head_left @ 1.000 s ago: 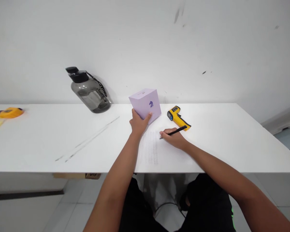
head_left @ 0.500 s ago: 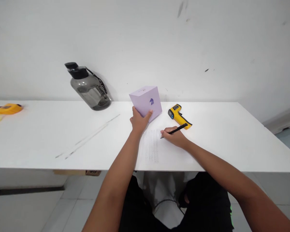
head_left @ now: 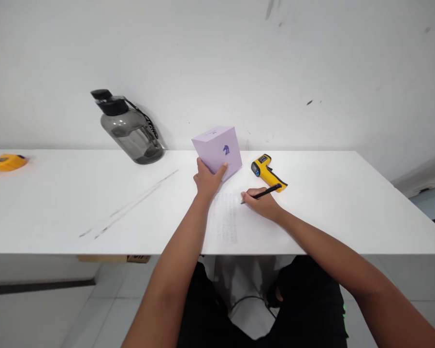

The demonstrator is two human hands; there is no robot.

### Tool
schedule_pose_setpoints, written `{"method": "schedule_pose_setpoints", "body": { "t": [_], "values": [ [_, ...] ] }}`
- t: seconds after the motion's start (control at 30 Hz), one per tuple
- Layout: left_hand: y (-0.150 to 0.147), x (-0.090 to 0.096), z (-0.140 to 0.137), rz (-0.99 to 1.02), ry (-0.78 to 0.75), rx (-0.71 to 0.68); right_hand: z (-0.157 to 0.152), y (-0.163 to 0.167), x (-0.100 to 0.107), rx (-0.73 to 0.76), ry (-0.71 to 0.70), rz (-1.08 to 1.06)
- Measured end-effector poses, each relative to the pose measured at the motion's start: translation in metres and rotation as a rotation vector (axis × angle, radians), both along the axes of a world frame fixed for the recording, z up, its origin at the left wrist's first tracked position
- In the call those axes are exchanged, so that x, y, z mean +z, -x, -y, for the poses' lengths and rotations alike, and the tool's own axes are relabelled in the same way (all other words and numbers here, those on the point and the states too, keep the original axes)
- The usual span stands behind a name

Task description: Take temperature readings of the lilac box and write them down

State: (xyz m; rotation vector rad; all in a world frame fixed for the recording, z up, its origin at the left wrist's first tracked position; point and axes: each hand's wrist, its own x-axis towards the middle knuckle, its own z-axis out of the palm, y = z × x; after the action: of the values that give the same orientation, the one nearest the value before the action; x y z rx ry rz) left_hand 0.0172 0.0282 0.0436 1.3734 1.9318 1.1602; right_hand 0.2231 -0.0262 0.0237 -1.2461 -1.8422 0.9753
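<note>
My left hand (head_left: 208,179) is closed round the near lower part of a pale purple box (head_left: 221,150), its thumb lying on the face that bears a dark horse-head mark. The box leans at an angle over the table. In my right hand (head_left: 263,203) is a black pen (head_left: 264,192), its tip at the upper part of a white sheet of paper (head_left: 253,235). Faint columns of writing cover the sheet's left side. Just beyond my right hand lies a yellow and black infrared thermometer (head_left: 269,175).
A grey see-through water bottle (head_left: 132,133) with a black cap stands near the wall at the left. An orange tape measure (head_left: 9,162) lies at the far left of the white table (head_left: 58,203). The table's front edge runs close to my legs.
The whole view has shifted slightly. Both hands keep their grips on the box and the pen, with hardly any movement over the table.
</note>
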Motion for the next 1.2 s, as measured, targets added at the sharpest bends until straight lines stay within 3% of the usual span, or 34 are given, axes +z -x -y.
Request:
{"method": "schedule_pose_setpoints", "body": {
  "t": [0.8,1.2],
  "values": [
    [0.000,-0.001,0.000,0.008,-0.022,-0.021,0.001,-0.001,-0.002,-0.002,-0.027,0.022],
    [0.005,-0.012,-0.007,-0.013,-0.043,-0.003,-0.004,-0.004,0.009,0.020,0.139,-0.100]
  ]
}}
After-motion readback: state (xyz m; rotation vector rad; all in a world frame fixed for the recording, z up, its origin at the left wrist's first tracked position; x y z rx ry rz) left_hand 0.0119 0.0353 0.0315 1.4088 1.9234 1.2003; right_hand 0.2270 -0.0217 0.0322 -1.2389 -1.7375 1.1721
